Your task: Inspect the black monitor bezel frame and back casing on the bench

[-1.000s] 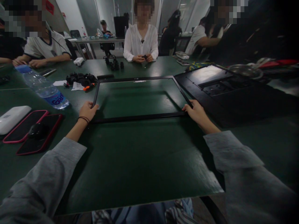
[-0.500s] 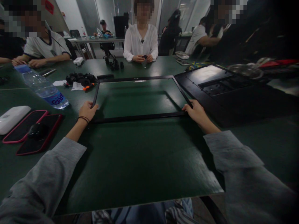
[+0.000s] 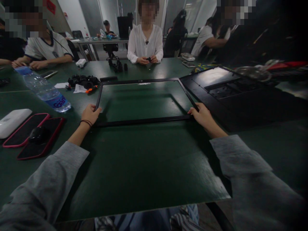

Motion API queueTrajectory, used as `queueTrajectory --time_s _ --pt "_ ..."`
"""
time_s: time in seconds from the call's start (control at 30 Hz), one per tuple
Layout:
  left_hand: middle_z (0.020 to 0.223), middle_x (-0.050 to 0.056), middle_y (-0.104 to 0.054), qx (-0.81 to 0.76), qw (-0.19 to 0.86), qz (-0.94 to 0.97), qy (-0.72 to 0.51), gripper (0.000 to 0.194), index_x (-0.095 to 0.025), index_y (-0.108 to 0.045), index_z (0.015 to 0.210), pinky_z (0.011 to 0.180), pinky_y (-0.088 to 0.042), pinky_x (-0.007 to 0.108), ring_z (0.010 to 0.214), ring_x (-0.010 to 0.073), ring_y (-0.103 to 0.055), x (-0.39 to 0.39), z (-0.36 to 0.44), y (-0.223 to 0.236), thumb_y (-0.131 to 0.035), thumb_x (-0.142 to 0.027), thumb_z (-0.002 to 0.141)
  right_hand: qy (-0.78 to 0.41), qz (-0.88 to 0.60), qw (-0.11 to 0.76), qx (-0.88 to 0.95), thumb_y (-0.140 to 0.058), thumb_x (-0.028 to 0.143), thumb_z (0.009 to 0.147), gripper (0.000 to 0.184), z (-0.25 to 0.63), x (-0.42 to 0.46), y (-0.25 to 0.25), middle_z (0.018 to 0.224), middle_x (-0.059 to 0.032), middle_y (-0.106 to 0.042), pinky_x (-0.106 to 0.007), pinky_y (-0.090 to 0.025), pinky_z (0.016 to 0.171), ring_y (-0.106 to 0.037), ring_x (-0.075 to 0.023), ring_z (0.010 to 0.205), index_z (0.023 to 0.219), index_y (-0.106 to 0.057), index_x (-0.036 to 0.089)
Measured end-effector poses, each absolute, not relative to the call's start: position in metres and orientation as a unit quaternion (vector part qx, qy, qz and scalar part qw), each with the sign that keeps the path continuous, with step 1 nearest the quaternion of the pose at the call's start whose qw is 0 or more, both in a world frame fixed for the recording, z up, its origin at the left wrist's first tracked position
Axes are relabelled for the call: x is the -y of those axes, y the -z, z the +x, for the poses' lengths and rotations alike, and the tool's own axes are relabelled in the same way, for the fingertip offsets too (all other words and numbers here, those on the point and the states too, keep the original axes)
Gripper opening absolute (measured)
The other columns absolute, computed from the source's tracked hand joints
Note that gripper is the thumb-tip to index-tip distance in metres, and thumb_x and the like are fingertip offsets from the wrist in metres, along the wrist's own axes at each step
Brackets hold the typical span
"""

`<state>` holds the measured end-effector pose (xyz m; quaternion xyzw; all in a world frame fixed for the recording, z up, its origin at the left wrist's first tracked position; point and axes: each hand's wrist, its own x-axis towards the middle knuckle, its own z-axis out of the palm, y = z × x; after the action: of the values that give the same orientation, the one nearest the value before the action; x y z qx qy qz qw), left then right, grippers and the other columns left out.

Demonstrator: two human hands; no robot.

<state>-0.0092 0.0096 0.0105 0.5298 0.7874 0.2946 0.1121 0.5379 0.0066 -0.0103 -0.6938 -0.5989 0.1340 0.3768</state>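
A thin black rectangular frame (image 3: 144, 121) lies on the green table (image 3: 144, 166) in front of me, open in the middle so the table shows through. My left hand (image 3: 90, 114) is closed on the frame's near left corner. My right hand (image 3: 202, 115) is closed on its near right corner. Both arms wear grey sleeves, and a dark band circles my left wrist.
A black monitor back panel (image 3: 228, 86) lies right of the frame. To the left are a water bottle (image 3: 44, 89), two red-cased phones (image 3: 36, 134), a white case (image 3: 13, 120) and small black parts (image 3: 83, 81). Several people sit round the table; one in white (image 3: 145, 43) faces me.
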Motion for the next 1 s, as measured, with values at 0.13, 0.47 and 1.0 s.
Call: queueTrajectory --time_s 0.13,0.47,1.0 --pt "0.067 -0.001 -0.061 -0.787 0.106 0.533 -0.292 0.03 -0.022 -0.057 0.099 0.079 -0.047 0.034 0.076 0.0227 -0.065 -0.0101 -0.0094 -0.01 -0.061 -0.046 0.08 -0.136 -0.697 0.378 0.594 -0.056 0.035 0.082 0.027 0.5357 -0.0059 0.0094 0.086 -0.0093 -0.071 -0.049 -0.051 0.095 -0.069 -0.0291 0.09 0.106 -0.061 0.022" --pt "0.07 -0.001 -0.062 -0.782 0.116 0.533 -0.302 0.031 -0.022 -0.057 0.098 0.076 -0.046 0.032 0.073 0.0209 -0.064 -0.0114 -0.0132 -0.0058 -0.062 -0.046 0.08 -0.138 -0.699 0.377 0.591 -0.056 0.036 0.082 0.027 0.5346 -0.0048 0.0077 0.086 -0.0092 -0.07 -0.049 -0.052 0.094 -0.068 -0.029 0.088 0.104 -0.061 0.022" --pt "0.071 0.0 -0.063 -0.787 0.115 0.53 -0.295 0.031 -0.022 -0.058 0.099 0.078 -0.047 0.033 0.074 0.0214 -0.064 -0.0104 -0.0114 -0.0083 -0.062 -0.046 0.08 -0.136 -0.701 0.373 0.593 -0.055 0.037 0.082 0.032 0.5311 -0.0013 0.0027 0.085 -0.0098 -0.07 -0.05 -0.052 0.094 -0.068 -0.0299 0.091 0.109 -0.062 0.021"
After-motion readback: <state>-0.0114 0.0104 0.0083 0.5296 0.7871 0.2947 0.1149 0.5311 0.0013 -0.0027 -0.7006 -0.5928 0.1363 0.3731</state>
